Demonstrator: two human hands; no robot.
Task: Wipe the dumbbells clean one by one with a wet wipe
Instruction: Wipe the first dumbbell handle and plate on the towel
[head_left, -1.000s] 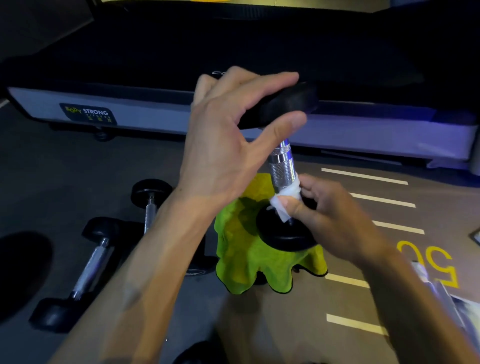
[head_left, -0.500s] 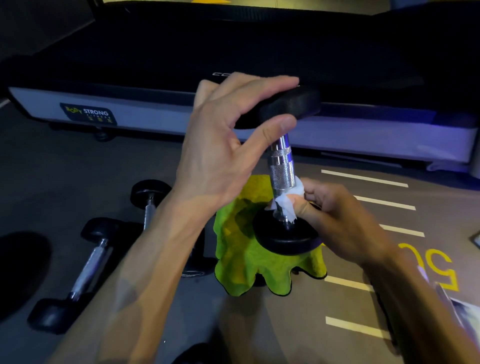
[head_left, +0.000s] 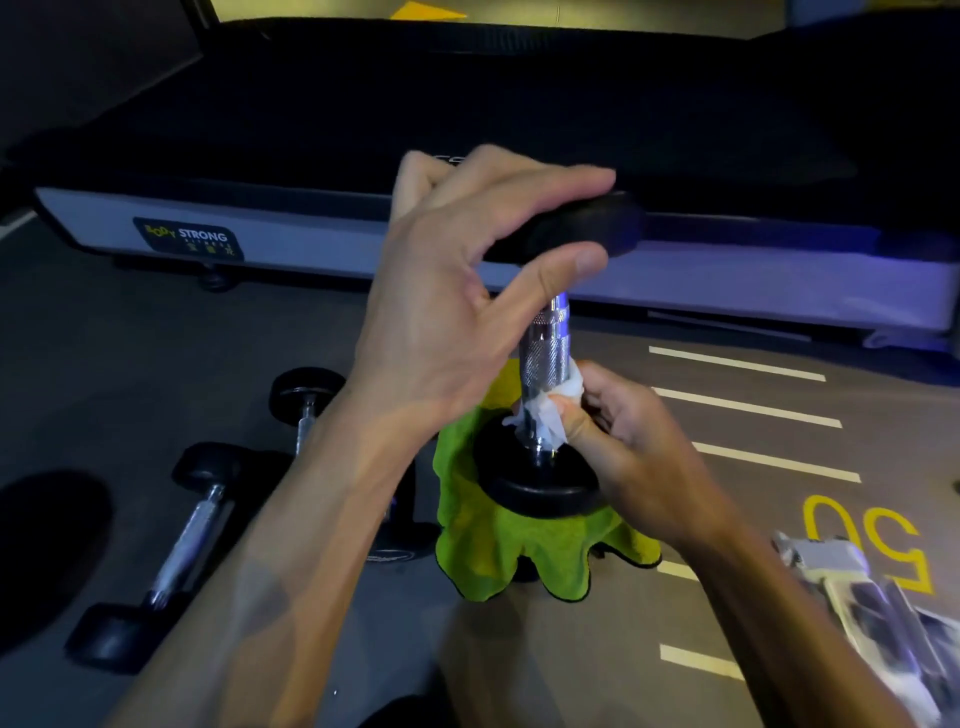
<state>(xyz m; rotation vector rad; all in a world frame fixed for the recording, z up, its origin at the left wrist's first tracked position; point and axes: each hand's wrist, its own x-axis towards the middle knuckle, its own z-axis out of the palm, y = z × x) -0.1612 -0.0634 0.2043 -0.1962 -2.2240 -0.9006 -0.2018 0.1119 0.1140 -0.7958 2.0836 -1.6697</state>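
Dumbbell (head_left: 545, 358): held upright between the two hands, its lower black head set on a green cloth (head_left: 498, 545) on the floor.
Left hand (head_left: 457, 291): the upper black head is gripped from above, fingers laid over its top and the thumb pressed under its rim.
Right hand (head_left: 628, 436): a white wet wipe (head_left: 545, 410) is pinched by the fingertips against the lower end of the chrome handle, just above the lower head.
Left of the left hand: two more dumbbells (head_left: 187, 530) are lying on the dark floor, one beside the other.
Beyond the hands: the grey side rail of a treadmill (head_left: 311, 244) is seen, marked with a label.
Right of the right hand: white stripes and a yellow number (head_left: 867, 540) are painted on the floor.
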